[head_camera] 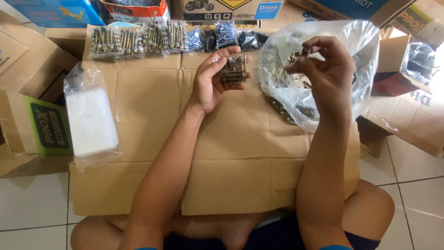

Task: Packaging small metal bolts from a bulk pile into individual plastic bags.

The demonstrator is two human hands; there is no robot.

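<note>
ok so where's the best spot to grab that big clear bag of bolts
Probably the loose upper film of the clear bag, pinched from above on its far-right side. The bolts sag in a heap low at the bag's bottom, and the right hand blocks the near side.

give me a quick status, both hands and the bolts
Left hand cupping a bundle of bolts. Right hand pinching one bolt above the clear plastic bag. Nothing between the hands.
</note>
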